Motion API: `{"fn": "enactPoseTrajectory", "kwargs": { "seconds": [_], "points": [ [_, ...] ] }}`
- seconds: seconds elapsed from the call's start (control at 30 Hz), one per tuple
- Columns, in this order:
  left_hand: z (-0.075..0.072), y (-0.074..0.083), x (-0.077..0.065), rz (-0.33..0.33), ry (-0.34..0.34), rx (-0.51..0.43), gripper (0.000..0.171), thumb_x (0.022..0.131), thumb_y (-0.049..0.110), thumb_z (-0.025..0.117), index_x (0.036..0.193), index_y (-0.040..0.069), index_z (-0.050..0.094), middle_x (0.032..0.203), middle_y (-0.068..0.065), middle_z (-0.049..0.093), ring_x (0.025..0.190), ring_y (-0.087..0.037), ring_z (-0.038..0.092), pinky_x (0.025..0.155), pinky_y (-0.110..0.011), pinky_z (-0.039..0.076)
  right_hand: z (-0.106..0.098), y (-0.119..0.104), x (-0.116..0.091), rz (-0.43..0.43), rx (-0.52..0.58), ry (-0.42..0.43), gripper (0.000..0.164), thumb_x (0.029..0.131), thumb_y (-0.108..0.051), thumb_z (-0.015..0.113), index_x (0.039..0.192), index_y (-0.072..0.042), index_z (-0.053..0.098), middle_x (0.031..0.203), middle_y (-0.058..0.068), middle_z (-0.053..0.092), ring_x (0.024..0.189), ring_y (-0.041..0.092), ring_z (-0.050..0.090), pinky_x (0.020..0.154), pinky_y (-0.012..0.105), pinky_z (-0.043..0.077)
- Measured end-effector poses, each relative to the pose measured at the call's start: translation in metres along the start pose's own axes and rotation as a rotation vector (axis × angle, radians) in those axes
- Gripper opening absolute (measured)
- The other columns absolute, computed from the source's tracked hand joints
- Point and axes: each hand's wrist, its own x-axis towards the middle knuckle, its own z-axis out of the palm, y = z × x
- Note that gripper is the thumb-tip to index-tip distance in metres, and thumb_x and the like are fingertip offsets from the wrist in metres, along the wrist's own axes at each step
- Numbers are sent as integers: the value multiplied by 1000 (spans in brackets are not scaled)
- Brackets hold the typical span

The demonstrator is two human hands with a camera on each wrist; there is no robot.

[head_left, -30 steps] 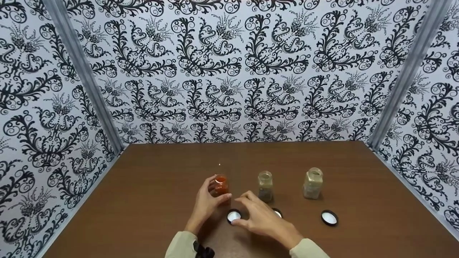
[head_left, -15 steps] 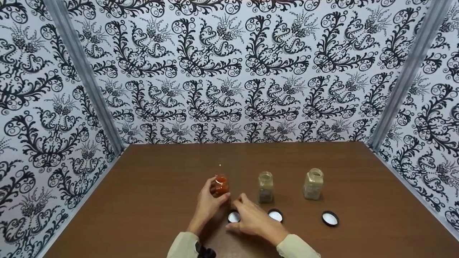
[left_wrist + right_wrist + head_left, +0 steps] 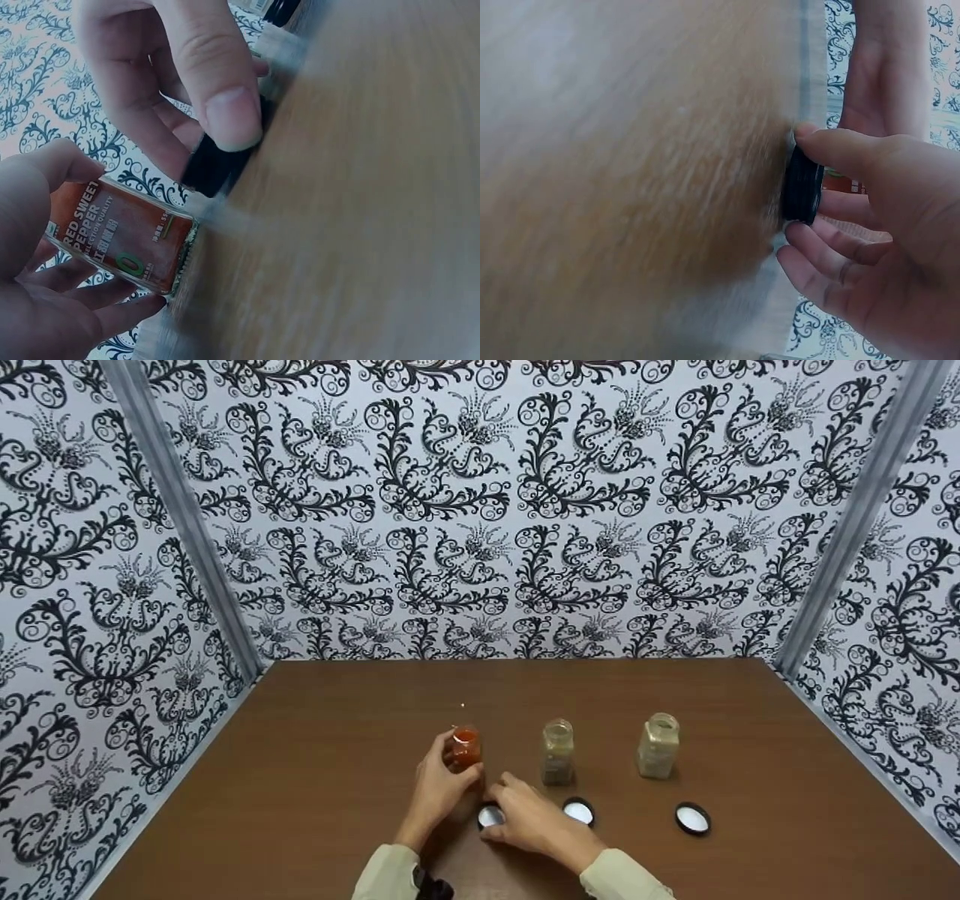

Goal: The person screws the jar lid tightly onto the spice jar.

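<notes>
Head view: my left hand [image 3: 442,784] grasps the red-filled jar [image 3: 466,748], fingers on the far side, thumb on the near side. Jar stands upright on the brown worktop [image 3: 322,750], leftmost of three, mouth up. My right hand [image 3: 529,821] is just right of it and nearer me, thumb and fingers on the left lid [image 3: 490,817], pale inside facing up. The middle lid [image 3: 578,812] lies just beyond my right hand, pale side up, in front of the middle jar [image 3: 558,754]. Right lid [image 3: 692,818] lies well apart, pale side up, nearer me than the right jar [image 3: 658,746]. Both those jars upright, dull greenish-beige contents. Pale sleeves [image 3: 626,877] on both my arms; patterned wall [image 3: 480,510] behind, black scrolls on white.

Left wrist view: turned sideways. My left hand is wrapped around the red-filled jar; its label [image 3: 112,229] reads RED SWEET PEPPER. Beside it, my right hand pinches the left lid, black rim showing, thumb nearest the camera. Dark item at the top edge, cut off, can't identify.

Right wrist view: also sideways. My right hand pinches the left lid by its edge, thumb one side, fingers opposite. Can't tell whether lid touches the worktop. Bit of red-filled jar shows behind.
</notes>
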Motion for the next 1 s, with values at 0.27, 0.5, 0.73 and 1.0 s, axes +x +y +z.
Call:
{"fn": "enactPoseTrajectory", "kwargs": {
  "seconds": [0.27, 0.5, 0.73, 1.0],
  "points": [
    [-1, -5, 2, 28, 1, -4, 67, 80, 12, 80, 139, 3, 51, 124, -22, 67, 114, -34, 67, 95, -43, 56, -8, 0, 1, -23, 47, 60, 37, 76, -19, 84, 103, -6, 64, 100, 2, 56, 84, 15, 58, 73, 28, 52],
    [-6, -5, 4, 45, -53, -42, 65, 83, 8, 80, 140, -1, 50, 129, -27, 63, 117, -38, 65, 97, -44, 55, -20, -3, 4, -48, 92, 79, 39, 75, -16, 81, 110, -6, 66, 104, 2, 60, 89, 14, 59, 78, 28, 53],
    [-11, -10, 5, 111, -85, -55, 63, 84, 3, 78, 140, -4, 49, 130, -30, 62, 116, -41, 65, 95, -42, 56, -31, -9, 8, -119, 93, 123, 42, 79, -17, 79, 121, -13, 73, 101, 4, 62, 85, 12, 57, 75, 24, 50],
    [-16, -12, 4, 154, -147, -102, 63, 87, -3, 71, 145, -6, 44, 130, -34, 60, 118, -44, 64, 96, -42, 56, -35, -13, 13, -139, 110, 232, 38, 78, -19, 81, 115, -10, 74, 98, 4, 65, 90, 18, 60, 81, 30, 51]
  ]
}}
